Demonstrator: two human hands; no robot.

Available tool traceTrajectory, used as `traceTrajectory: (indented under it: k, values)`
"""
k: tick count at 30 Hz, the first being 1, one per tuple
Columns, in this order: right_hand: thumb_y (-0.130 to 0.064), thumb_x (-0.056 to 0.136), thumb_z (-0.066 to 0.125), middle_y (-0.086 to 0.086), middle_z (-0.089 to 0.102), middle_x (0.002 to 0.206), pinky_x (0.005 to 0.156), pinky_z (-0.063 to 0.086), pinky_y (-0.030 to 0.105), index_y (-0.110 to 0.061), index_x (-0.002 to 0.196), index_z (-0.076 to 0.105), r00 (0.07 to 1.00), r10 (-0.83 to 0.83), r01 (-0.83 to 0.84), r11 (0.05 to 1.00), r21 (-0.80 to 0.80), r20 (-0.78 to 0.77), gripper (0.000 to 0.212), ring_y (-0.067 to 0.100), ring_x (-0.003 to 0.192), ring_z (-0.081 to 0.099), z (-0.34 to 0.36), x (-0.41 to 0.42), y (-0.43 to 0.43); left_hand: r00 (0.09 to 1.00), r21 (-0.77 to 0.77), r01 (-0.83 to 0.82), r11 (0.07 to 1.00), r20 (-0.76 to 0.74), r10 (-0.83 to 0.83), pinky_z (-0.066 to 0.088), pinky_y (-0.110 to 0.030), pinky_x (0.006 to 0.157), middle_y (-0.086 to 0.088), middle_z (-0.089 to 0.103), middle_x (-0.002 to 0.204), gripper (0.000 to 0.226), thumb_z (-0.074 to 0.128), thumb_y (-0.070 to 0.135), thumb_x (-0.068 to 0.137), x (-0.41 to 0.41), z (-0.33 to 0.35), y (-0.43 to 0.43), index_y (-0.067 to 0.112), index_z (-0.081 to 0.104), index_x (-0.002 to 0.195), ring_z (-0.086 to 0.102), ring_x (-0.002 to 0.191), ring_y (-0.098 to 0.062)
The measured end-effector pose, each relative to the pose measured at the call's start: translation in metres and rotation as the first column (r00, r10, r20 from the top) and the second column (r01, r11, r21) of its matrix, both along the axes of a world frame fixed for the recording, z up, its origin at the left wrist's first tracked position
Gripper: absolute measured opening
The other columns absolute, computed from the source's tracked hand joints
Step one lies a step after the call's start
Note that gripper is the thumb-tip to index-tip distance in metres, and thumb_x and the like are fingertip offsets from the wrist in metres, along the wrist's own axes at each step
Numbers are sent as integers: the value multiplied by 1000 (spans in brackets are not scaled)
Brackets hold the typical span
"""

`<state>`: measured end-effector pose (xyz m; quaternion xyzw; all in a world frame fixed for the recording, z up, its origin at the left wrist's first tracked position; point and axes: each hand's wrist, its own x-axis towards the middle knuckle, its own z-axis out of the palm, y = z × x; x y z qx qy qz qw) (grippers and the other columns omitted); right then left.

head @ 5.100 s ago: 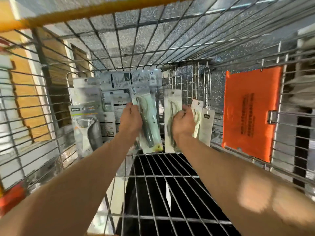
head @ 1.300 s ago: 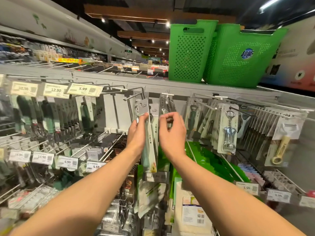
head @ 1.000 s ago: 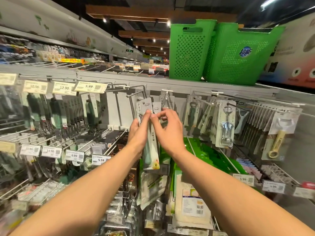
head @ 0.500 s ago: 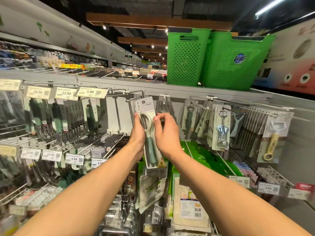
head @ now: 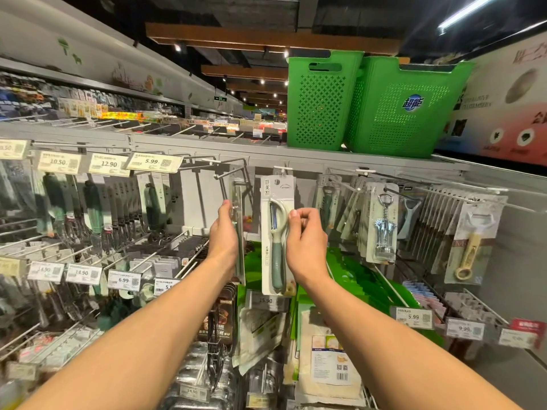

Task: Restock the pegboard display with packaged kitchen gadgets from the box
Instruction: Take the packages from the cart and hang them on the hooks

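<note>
A carded peeler pack (head: 276, 241) with a green handle faces me in front of the pegboard's top row, its top at a white hook (head: 282, 168). My right hand (head: 305, 241) pinches its right edge. My left hand (head: 226, 235) grips a second pack (head: 239, 232), seen edge-on, just below a bare metal peg (head: 225, 176). The two packs are about a hand's width apart. The box is out of view.
Rows of packaged knives hang at the left behind price tags (head: 152, 162). A corkscrew pack (head: 383, 223) and a yellow opener pack (head: 470, 241) hang to the right. Two green baskets (head: 376, 105) stand on the top shelf. More packs hang below.
The two packs, held together half a second ago, have been separated. My right hand took the front peeler pack to the right, while my left hand keeps the other one.
</note>
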<state>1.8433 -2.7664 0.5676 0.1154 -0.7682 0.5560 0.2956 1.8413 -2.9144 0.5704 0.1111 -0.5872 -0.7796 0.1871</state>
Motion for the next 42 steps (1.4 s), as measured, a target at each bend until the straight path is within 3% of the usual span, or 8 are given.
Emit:
traceTrajectory:
  k: [2, 7, 15, 21, 24, 27, 32, 42]
  values:
    - [-35, 109, 43, -5, 63, 78, 61, 41, 25, -22, 105, 54, 1000, -25, 25, 1000, -10, 19, 17, 8, 67, 56, -1, -4, 1, 996, -7, 67, 998, -55, -67, 38, -27, 53, -9, 78, 98, 57, 37, 63, 106, 1, 6, 7, 14, 64, 94, 46, 49, -14]
    - [-32, 109, 45, -5, 64, 79, 61, 41, 27, -19, 104, 55, 997, -62, 63, 998, -25, 46, 17, 9, 71, 59, -1, -13, 4, 986, -58, 94, 994, -136, -101, 35, -23, 41, -6, 70, 82, 58, 38, 56, 109, -2, 11, 25, 11, 71, 94, 47, 40, -10]
    - [-34, 107, 48, -3, 65, 90, 74, 48, 32, -20, 101, 57, 991, -105, 102, 994, 34, 88, 18, 14, 85, 62, -1, -43, 3, 993, -96, 40, 995, -103, -50, 46, -32, 69, 7, 80, 82, 59, 37, 58, 108, -26, 2, 28, 18, 79, 104, 61, 52, -1]
    - [-34, 106, 50, 0, 65, 106, 80, 47, 31, -22, 112, 56, 982, -151, 145, 988, 59, 114, 15, 16, 93, 62, 1, -63, 1, 997, -158, 21, 987, -65, -31, 45, -42, 110, 2, 78, 115, 78, 36, 85, 85, -39, 3, 26, 28, 77, 121, 68, 114, -20]
    - [-34, 108, 48, 2, 56, 138, 98, 41, 30, -23, 142, 50, 985, -125, 114, 989, 92, 120, 36, 20, 121, 56, 0, -71, 1, 997, -175, 2, 985, -77, -15, 40, -36, 106, 5, 72, 124, 70, 35, 76, 98, -46, 9, 24, 26, 71, 131, 61, 120, -16]
    - [-35, 109, 43, 3, 54, 150, 113, 37, 37, -24, 155, 40, 986, -69, 52, 992, 116, 151, 48, 25, 137, 50, -3, -83, 0, 994, -213, 51, 976, -82, -70, 41, -38, 107, 5, 75, 120, 87, 34, 88, 80, -50, 13, 25, 25, 73, 125, 64, 120, -17]
    - [-36, 109, 43, 3, 65, 136, 107, 45, 35, -20, 146, 52, 989, -58, 50, 997, 59, 135, 41, 22, 126, 58, -7, -93, -1, 995, -216, 43, 976, -80, -62, 39, -46, 118, 6, 76, 121, 93, 36, 90, 71, -63, 9, 24, 26, 74, 126, 65, 121, -16]
    - [-28, 106, 54, -7, 67, 117, 86, 43, 21, -20, 133, 61, 982, -33, 53, 993, -103, 186, 29, 9, 102, 61, -6, -135, -8, 996, -213, 72, 974, -39, -82, 43, -55, 114, 4, 79, 112, 92, 35, 99, 71, -108, -2, 16, 31, 76, 116, 69, 116, -27]
